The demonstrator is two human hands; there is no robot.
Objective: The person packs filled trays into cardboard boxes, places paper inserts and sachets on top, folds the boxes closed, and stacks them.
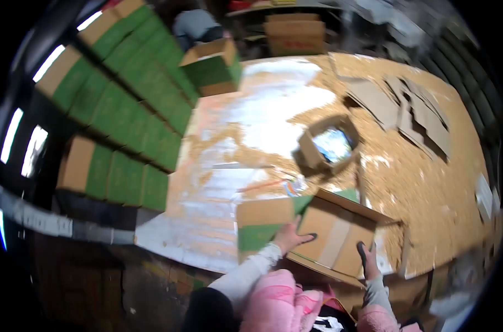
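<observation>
A brown cardboard box (pixel 345 233) lies tilted at the table's near edge, with a pale tape strip along its middle. My left hand (pixel 292 238) grips its left side, the dark-tipped thumb over the board and the other fingers partly hidden. On the right side, my right hand (pixel 369 260) holds the box's near right edge, its dark-covered thumb pointing up. A green-and-brown cardboard piece (pixel 262 224) lies to the left, beside my left hand. It cannot be made out whether this piece belongs to the box.
An open carton (pixel 312 152) holding blue-and-white contents stands beyond. Brown material covers the table's right side, with torn cardboard sheets (pixel 414 113) on it. Stacked green cartons (pixel 135 80) line the left. An open green box (pixel 212 69) stands near a person (pixel 196 25) at the back.
</observation>
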